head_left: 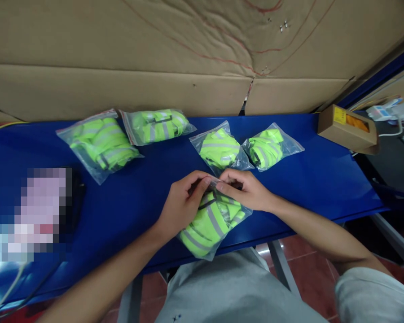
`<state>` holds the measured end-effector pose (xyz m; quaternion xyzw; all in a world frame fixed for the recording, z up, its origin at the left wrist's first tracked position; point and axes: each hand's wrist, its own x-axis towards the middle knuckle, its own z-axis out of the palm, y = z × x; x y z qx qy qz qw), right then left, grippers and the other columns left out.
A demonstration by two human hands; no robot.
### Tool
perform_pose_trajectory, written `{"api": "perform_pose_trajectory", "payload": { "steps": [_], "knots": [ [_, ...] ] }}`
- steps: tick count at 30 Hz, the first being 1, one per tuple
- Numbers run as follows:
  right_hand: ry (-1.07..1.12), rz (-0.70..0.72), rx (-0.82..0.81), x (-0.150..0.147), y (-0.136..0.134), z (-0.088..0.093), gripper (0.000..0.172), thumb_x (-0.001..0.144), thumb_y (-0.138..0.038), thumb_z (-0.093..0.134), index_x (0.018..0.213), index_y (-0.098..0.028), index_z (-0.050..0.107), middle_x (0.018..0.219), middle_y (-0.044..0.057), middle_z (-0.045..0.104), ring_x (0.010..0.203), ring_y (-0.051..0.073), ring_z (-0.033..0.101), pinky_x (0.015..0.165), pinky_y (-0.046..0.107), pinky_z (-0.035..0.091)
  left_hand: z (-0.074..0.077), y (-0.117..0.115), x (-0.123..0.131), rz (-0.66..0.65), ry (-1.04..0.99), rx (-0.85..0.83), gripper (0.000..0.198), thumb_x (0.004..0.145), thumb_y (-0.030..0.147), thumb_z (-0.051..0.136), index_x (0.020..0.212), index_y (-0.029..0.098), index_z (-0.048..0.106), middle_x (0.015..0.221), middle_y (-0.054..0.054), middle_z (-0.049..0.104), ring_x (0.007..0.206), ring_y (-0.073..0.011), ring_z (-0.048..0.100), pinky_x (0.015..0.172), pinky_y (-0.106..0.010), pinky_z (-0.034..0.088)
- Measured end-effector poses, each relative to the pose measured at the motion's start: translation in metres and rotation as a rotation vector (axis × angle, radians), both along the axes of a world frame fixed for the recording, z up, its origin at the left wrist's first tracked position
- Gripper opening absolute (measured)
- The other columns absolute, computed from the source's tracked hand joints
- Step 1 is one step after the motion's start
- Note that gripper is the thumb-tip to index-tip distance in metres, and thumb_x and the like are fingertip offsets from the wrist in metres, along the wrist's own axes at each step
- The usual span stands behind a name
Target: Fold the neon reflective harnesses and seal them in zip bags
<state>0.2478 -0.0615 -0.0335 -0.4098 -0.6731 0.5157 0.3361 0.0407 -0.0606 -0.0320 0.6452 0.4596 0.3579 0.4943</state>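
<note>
A clear zip bag (210, 226) holding a folded neon yellow-green reflective vest with grey stripes lies at the table's front edge, close to my body. My left hand (185, 202) pinches the bag's top edge between thumb and fingers. Right beside it, my right hand (244, 188) pinches the same edge, thumb on top. The two thumbs nearly meet over the seal. Just beyond my hands sits another bagged vest (220, 148), with a further bagged vest (265, 148) to its right.
Two more bagged vests, one at left (101, 141) and one by the wall (160, 125), lie on the blue table (148, 179). A cardboard box (346, 130) stands at the right end. A blurred-out device (40, 211) with cables is at left. Cardboard panelling (121, 89) closes the back.
</note>
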Motion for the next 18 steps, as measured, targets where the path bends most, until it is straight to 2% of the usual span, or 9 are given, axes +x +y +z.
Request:
{"api": "perform_pose_trajectory", "payload": {
  "steps": [3,8,12,18],
  "knots": [
    [0.015,-0.034,0.005,-0.002,-0.0015,0.0005,0.025,0.097,-0.038,0.065,0.085,-0.017,0.061,0.066,-0.006,0.048,0.059,0.007,0.043,0.053,0.02,0.035,0.0018,-0.0019,-0.0004,0.016,0.015,0.033,0.02,0.099,0.034,0.061,0.096,0.02,0.075,0.091,0.002,0.077,0.083,-0.0117,0.07,0.074,-0.019,0.05],
    [-0.018,-0.048,0.138,-0.0018,-0.0052,0.0033,0.018,0.097,-0.032,0.066,0.088,-0.017,0.063,0.068,-0.005,0.053,0.061,0.007,0.048,0.056,0.02,0.038,0.0034,-0.0029,-0.0005,0.031,0.032,0.072,0.019,0.099,0.033,0.061,0.095,0.021,0.074,0.089,0.002,0.077,0.078,-0.0103,0.069,0.068,-0.018,0.05],
    [-0.035,-0.067,0.175,-0.0011,-0.0061,0.0034,0.016,0.097,-0.03,0.066,0.088,-0.017,0.062,0.068,-0.005,0.054,0.061,0.007,0.049,0.056,0.02,0.039,0.0044,-0.0006,-0.0008,0.005,-0.014,0.03,0.019,0.098,0.036,0.064,0.096,0.02,0.075,0.089,0.001,0.076,0.078,-0.0106,0.069,0.069,-0.017,0.051],
    [-0.053,-0.065,0.201,-0.0032,-0.01,0.0039,0.021,0.095,-0.028,0.067,0.081,-0.018,0.055,0.063,-0.007,0.049,0.052,0.005,0.043,0.048,0.019,0.031,0.0021,-0.0017,-0.0007,-0.056,0.003,0.067,0.012,0.096,0.031,0.067,0.094,0.021,0.073,0.091,0.002,0.076,0.082,-0.0101,0.07,0.073,-0.017,0.052]
  ]
}}
